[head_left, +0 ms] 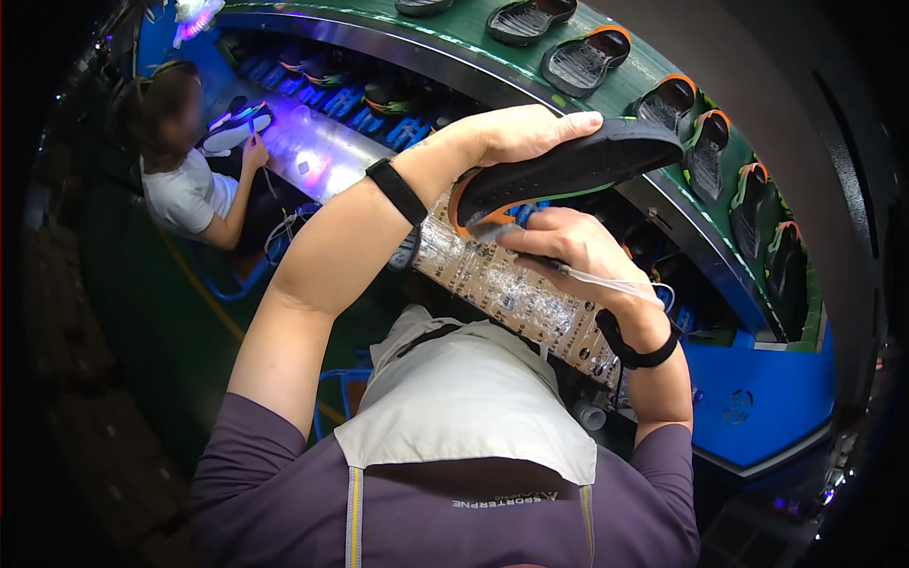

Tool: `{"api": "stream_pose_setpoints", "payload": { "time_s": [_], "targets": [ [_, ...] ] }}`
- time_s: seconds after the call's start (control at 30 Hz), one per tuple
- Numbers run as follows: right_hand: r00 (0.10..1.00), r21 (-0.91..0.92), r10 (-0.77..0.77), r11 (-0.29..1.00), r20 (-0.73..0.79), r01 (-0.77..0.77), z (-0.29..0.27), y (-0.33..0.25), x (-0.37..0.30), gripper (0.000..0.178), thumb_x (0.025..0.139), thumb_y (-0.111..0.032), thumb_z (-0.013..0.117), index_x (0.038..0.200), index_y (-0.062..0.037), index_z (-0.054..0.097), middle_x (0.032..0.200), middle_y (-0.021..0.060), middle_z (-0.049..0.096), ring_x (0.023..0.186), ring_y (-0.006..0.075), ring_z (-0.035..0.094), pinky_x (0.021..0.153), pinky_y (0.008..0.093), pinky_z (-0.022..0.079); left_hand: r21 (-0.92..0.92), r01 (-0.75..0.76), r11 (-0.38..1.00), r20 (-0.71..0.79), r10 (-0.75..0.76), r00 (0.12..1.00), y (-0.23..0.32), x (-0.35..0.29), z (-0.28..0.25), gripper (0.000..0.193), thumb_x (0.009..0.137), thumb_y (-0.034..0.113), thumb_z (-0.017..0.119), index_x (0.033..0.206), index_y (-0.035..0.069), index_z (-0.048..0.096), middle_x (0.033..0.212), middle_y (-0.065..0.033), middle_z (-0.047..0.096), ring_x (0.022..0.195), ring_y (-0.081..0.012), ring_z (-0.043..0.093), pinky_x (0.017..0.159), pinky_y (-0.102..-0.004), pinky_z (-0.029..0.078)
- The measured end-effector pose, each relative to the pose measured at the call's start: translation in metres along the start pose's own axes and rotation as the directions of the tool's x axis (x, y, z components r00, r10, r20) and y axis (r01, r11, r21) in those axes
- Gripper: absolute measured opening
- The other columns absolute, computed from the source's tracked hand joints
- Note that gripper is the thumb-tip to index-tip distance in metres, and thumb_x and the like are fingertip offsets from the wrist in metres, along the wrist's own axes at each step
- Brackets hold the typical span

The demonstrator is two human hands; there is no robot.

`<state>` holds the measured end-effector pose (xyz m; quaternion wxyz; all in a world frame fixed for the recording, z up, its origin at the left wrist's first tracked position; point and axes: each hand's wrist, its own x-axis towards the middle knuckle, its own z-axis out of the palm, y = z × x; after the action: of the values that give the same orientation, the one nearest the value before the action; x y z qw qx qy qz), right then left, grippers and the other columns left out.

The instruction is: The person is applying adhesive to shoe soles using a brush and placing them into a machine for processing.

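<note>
left fingers [571, 126] clasp the black sole [592, 163] by its edge; right fingers [547, 240] pinch a tubed tool [543, 261], with room above the desk [535, 301].

Grn floor [156, 303] at L w/ yel line [204, 289]; long grn belt [459, 33] w/ metal edge [398, 47] across top. Blue panel [776, 379], lower R. Purple light [195, 17] upper L, glare on metal bench [317, 151] below.

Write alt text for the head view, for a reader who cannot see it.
A person's left grip holds a black shoe sole, orange-edged at one end, while the right grip holds a blurred-tipped tool near that end. Beyond, more soles line a green belt; a co-worker in white is at the left.
</note>
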<state>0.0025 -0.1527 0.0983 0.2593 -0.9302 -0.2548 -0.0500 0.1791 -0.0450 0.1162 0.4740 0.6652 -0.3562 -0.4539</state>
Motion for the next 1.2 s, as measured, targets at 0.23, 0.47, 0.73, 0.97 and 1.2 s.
{"api": "stream_pose_setpoints", "payload": {
  "time_s": [0.23, 0.47, 0.73, 0.97, 1.2],
  "targets": [
    [0.999, -0.074, 0.000, 0.997, -0.053, -0.004, 0.010, 0.008, 0.005, 0.035, 0.083, -0.012, 0.081, 0.117, -0.0102, 0.075, 0.093, 0.0087, 0.068, 0.093, 0.0299, 0.067, 0.085, 0.0441, 0.054, 0.150, 0.003, 0.989, -0.009, -0.002, 1.000, -0.020, 0.014, -0.009, 0.085, 0.100, 0.076, 0.049, 0.114, -0.003, 0.077, 0.099, -0.0145, 0.076, 0.091, -0.0186, 0.069, 0.085, -0.0364, 0.057],
    [0.989, 0.183, 0.024, 0.983, -0.147, 0.004, 0.006, 0.014, -0.009, 0.029, 0.082, -0.011, 0.083, 0.111, -0.0106, 0.078, 0.085, 0.0072, 0.069, 0.081, 0.0273, 0.066, 0.079, 0.0389, 0.051, -0.350, -0.137, 0.927, -0.221, 0.060, 0.973, -0.107, 0.012, -0.043, 0.081, 0.109, 0.067, 0.033, 0.134, -0.002, 0.067, 0.117, -0.0106, 0.074, 0.106, -0.0179, 0.070, 0.097, -0.0356, 0.056],
    [0.623, 0.681, 0.722, 0.620, -0.301, -0.390, 0.065, 0.053, -0.072, 0.019, 0.090, -0.010, 0.073, 0.106, -0.0026, 0.078, 0.082, -0.0012, 0.069, 0.074, 0.0067, 0.059, 0.069, 0.0246, 0.048, -0.939, 0.026, 0.343, -0.071, -0.267, 0.961, -0.275, -0.088, -0.038, 0.102, 0.094, 0.090, 0.023, 0.160, 0.015, 0.044, 0.151, -0.0200, 0.057, 0.140, -0.0467, 0.052, 0.111, -0.0731, 0.038],
    [0.471, 0.844, 0.875, 0.335, -0.113, -0.419, 0.117, 0.063, -0.064, 0.017, 0.092, -0.012, 0.071, 0.104, -0.0013, 0.077, 0.085, -0.0024, 0.068, 0.077, 0.0055, 0.058, 0.069, 0.0233, 0.046, -0.932, 0.350, -0.095, 0.361, -0.152, 0.920, -0.400, -0.099, 0.043, 0.092, 0.102, 0.073, 0.025, 0.156, 0.002, 0.045, 0.145, -0.0376, 0.054, 0.129, -0.0591, 0.056, 0.106, -0.0722, 0.045],
    [0.512, 0.716, 0.835, 0.483, -0.202, -0.504, 0.110, 0.061, -0.001, 0.026, 0.087, -0.023, 0.071, 0.102, -0.0024, 0.078, 0.080, 0.0036, 0.070, 0.073, 0.0106, 0.061, 0.069, 0.0279, 0.050, -0.996, -0.020, -0.085, -0.007, -0.151, 0.989, -0.330, -0.061, 0.072, 0.079, 0.095, 0.053, 0.040, 0.152, -0.001, 0.048, 0.144, -0.0345, 0.056, 0.131, -0.0535, 0.057, 0.112, -0.0658, 0.045]
  ]
}}
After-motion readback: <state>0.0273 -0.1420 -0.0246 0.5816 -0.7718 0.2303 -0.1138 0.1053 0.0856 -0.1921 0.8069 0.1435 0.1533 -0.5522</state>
